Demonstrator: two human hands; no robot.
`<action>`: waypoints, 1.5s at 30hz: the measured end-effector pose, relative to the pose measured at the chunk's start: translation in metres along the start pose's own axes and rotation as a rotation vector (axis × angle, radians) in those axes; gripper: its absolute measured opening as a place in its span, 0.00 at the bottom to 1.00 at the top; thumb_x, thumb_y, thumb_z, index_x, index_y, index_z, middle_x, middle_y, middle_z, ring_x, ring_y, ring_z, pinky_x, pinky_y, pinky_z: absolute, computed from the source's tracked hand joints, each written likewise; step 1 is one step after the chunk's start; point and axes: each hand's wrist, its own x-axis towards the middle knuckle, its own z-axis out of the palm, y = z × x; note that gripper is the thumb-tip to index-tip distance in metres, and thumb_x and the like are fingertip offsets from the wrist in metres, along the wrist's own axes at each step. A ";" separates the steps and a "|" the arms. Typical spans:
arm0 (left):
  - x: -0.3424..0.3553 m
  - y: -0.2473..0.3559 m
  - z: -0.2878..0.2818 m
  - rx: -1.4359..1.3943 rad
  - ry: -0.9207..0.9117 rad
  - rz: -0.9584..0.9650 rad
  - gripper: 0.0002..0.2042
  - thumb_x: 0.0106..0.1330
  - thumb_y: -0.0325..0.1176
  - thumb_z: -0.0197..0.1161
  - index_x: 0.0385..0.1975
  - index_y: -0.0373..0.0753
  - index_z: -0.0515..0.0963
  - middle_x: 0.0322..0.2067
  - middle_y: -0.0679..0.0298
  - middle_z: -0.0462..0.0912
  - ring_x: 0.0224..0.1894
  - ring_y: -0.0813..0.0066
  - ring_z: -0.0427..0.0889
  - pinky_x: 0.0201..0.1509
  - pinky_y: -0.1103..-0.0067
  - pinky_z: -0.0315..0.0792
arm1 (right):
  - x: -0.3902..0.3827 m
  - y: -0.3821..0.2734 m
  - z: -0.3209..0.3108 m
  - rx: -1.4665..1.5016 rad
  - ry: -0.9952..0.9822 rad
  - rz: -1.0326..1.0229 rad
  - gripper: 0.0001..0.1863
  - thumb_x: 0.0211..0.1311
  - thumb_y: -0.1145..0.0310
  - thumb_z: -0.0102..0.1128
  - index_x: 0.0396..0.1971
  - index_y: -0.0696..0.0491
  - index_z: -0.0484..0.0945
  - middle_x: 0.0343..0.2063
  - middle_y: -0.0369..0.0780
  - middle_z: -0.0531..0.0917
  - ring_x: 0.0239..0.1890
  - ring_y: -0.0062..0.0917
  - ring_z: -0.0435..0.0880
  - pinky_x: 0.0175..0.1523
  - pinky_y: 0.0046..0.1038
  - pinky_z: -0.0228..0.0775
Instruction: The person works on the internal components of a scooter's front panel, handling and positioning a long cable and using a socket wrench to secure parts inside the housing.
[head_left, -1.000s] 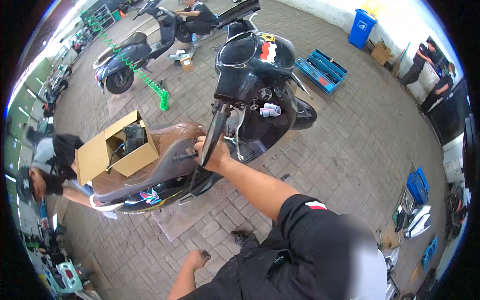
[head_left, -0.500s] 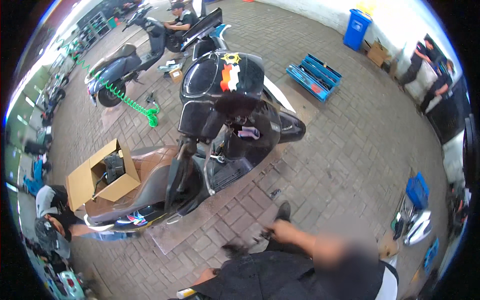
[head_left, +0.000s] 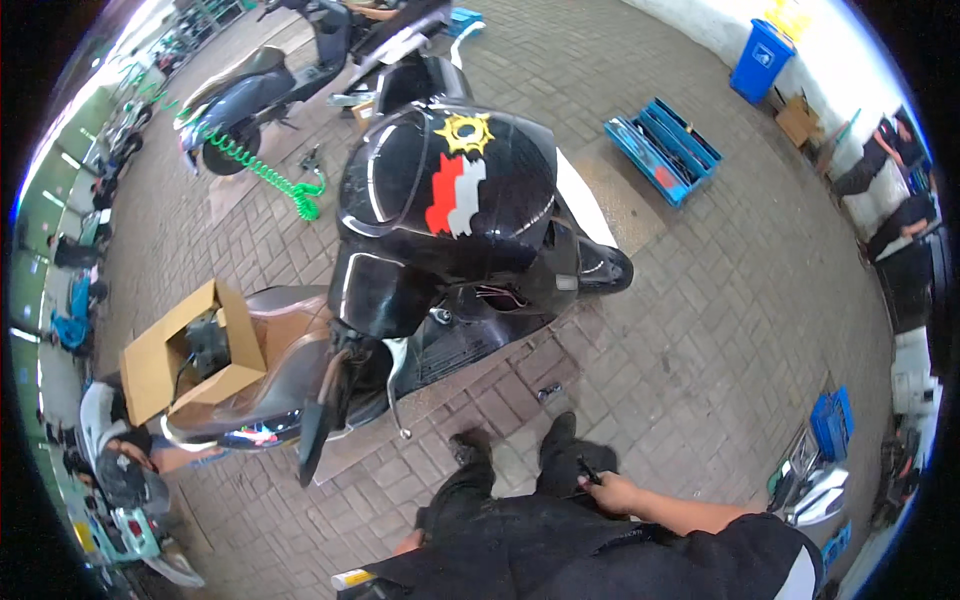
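Note:
My right hand (head_left: 608,492), low right of centre by my leg, is closed on a small black object (head_left: 588,470). My left hand (head_left: 409,541) shows only partly at the lower edge, its fingers hidden by my dark clothing. In front of me stands a black scooter (head_left: 390,290) with a sun sticker and red-and-white sticker on its front panel (head_left: 510,200). Its mirror (head_left: 314,440) hangs toward me. An open cardboard box (head_left: 150,375) with black parts (head_left: 208,350) inside rests on the brown seat (head_left: 285,355).
A co-worker (head_left: 130,460) bends at the scooter's rear. Beyond stand another scooter (head_left: 240,90), a green coiled hose (head_left: 280,185) and a blue toolbox (head_left: 660,150). A bin (head_left: 760,60) and people (head_left: 885,170) are along the right wall; more toolboxes (head_left: 830,420) lie lower right.
My right hand has let go of the mirror and moved down to my leg. The view has shifted, and the scooter's front panel looks larger. The co-worker appears lower in view.

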 end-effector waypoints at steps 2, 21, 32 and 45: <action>0.030 -0.018 -0.013 0.034 -0.194 0.067 0.17 0.68 0.44 0.62 0.43 0.33 0.80 0.41 0.45 0.85 0.48 0.47 0.83 0.50 0.59 0.75 | 0.012 -0.003 0.000 0.004 -0.010 -0.138 0.30 0.76 0.41 0.50 0.45 0.56 0.85 0.33 0.47 0.87 0.37 0.33 0.84 0.47 0.37 0.74; 0.352 0.192 -0.219 -0.888 1.053 1.349 0.13 0.79 0.32 0.53 0.53 0.28 0.76 0.51 0.49 0.84 0.56 0.60 0.83 0.59 0.67 0.78 | 0.468 -0.083 -0.018 0.973 -0.404 -1.043 0.20 0.77 0.68 0.52 0.64 0.58 0.71 0.52 0.45 0.83 0.56 0.37 0.82 0.59 0.38 0.72; 0.346 0.233 -0.197 -1.261 0.515 1.665 0.19 0.77 0.44 0.57 0.58 0.36 0.70 0.59 0.43 0.77 0.49 0.44 0.86 0.52 0.50 0.81 | 0.429 -0.058 -0.001 1.131 -0.252 -1.008 0.21 0.75 0.65 0.58 0.62 0.58 0.70 0.57 0.47 0.80 0.59 0.45 0.80 0.64 0.50 0.71; 0.321 0.238 -0.194 -1.272 0.436 1.658 0.24 0.76 0.46 0.56 0.64 0.38 0.67 0.60 0.46 0.77 0.42 0.47 0.88 0.46 0.59 0.84 | 0.433 -0.071 0.017 1.250 -0.339 -1.174 0.23 0.70 0.60 0.65 0.56 0.61 0.73 0.47 0.52 0.83 0.51 0.45 0.83 0.57 0.49 0.73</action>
